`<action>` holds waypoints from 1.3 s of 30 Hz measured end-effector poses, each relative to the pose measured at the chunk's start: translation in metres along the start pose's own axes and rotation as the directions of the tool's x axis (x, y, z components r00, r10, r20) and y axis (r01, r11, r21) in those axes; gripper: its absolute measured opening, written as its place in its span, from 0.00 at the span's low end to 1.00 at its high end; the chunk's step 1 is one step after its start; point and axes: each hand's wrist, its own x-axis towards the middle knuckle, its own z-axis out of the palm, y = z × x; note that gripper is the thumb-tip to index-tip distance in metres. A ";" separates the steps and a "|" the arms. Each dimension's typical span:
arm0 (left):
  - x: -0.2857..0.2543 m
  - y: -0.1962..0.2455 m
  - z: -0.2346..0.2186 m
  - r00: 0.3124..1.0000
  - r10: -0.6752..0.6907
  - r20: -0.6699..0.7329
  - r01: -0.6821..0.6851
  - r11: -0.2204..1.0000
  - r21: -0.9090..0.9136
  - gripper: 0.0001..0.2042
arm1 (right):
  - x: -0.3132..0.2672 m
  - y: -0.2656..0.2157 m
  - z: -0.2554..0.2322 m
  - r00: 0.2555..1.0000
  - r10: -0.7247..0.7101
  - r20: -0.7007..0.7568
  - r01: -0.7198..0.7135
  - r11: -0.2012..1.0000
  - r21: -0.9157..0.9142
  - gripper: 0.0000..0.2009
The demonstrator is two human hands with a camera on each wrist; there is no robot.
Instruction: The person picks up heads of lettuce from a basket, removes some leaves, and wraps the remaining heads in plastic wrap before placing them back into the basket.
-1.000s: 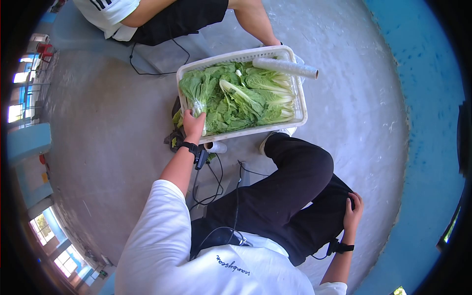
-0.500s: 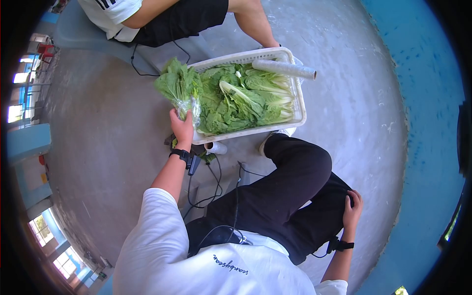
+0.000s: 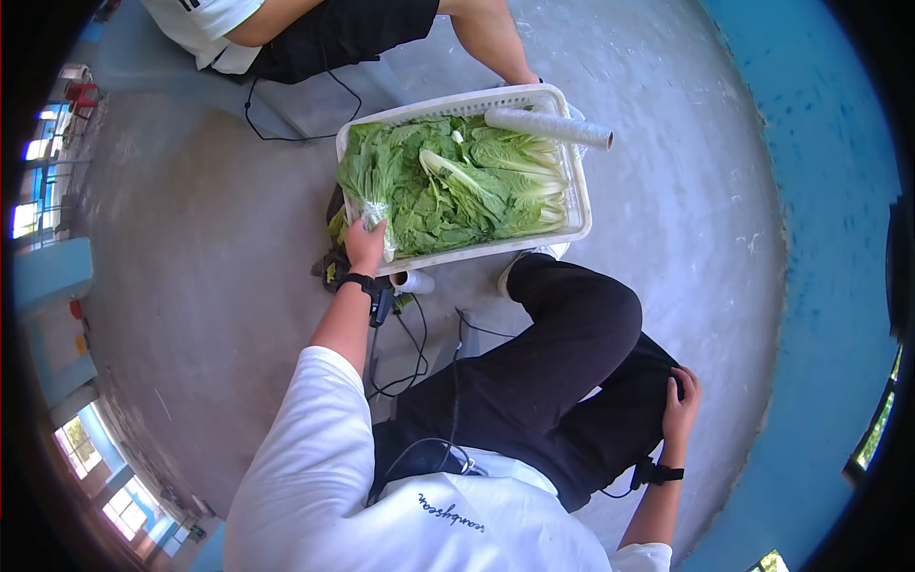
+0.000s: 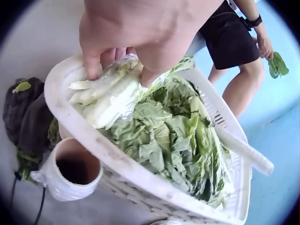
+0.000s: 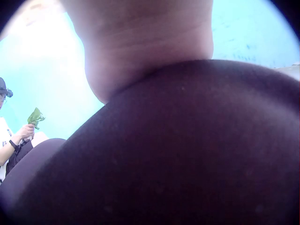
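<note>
At the left end of a white plastic basket (image 3: 581, 205), my left hand (image 3: 365, 246) grips the stem end of a bundle of leafy greens (image 3: 367, 167). Clear film wraps its pale stems (image 4: 105, 103), which my fingers straddle in the left wrist view. The bundle's leaves point away from me and lie over the other greens (image 3: 448, 214) in the basket. My right hand (image 3: 681, 405) rests on my dark trouser leg, its fingers laid over the knee and holding nothing. The right wrist view shows mostly that trouser leg (image 5: 187, 140).
A roll of clear film (image 3: 548, 127) lies across the basket's far right corner. Another roll (image 4: 77, 168) stands outside the near rim, beside a dark bag (image 4: 28, 112). Cables (image 3: 419, 357) trail near my legs. Opposite sits another person (image 5: 16, 140) with a leaf bunch (image 5: 35, 118) in hand.
Half a second ago my left hand held the bundle out past the basket's left end; now it is back over the basket's greens. My right hand has stayed on the knee.
</note>
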 end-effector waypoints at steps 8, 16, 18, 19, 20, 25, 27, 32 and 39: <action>-0.003 0.005 -0.003 1.000 0.005 -0.015 -0.006 0.999 -0.047 0.35 | 0.001 0.006 0.004 1.000 -0.006 -0.019 0.006 1.000 0.011 0.11; -0.036 0.053 -0.009 0.957 0.138 -0.256 -0.165 0.983 -0.086 0.30 | 0.001 0.002 -0.008 0.992 -0.084 0.089 0.090 0.994 -0.065 0.15; -0.038 0.073 -0.002 0.959 0.266 -0.095 -0.280 0.942 -0.184 0.30 | 0.003 0.002 -0.015 0.978 -0.134 0.160 0.145 0.988 -0.060 0.17; -0.040 0.084 0.002 0.943 0.332 -0.016 -0.326 0.915 -0.238 0.30 | 0.005 0.001 -0.020 0.965 -0.163 0.203 0.177 0.983 -0.048 0.18; -0.044 0.095 0.009 0.900 0.434 0.047 -0.420 0.889 -0.182 0.26 | 0.009 0.000 -0.026 0.950 -0.193 0.244 0.208 0.977 -0.036 0.18; -0.049 0.132 0.058 0.797 0.543 0.265 -0.556 0.831 -0.030 0.26 | 0.026 -0.006 -0.037 0.905 -0.240 0.352 0.268 0.963 -0.030 0.18; -0.038 0.128 0.085 0.886 0.401 0.234 -0.402 0.915 -0.043 0.27 | 0.030 -0.004 -0.034 0.908 -0.240 0.344 0.270 0.962 -0.044 0.17; 0.003 0.116 0.119 0.993 -0.077 0.087 0.090 0.983 -0.161 0.36 | 0.035 0.009 -0.029 0.947 -0.214 0.242 0.215 0.976 0.023 0.14; 0.029 0.151 0.131 0.984 -0.164 -0.066 0.153 0.978 -0.139 0.46 | 0.044 0.014 -0.033 0.959 -0.170 0.226 0.164 0.985 0.047 0.12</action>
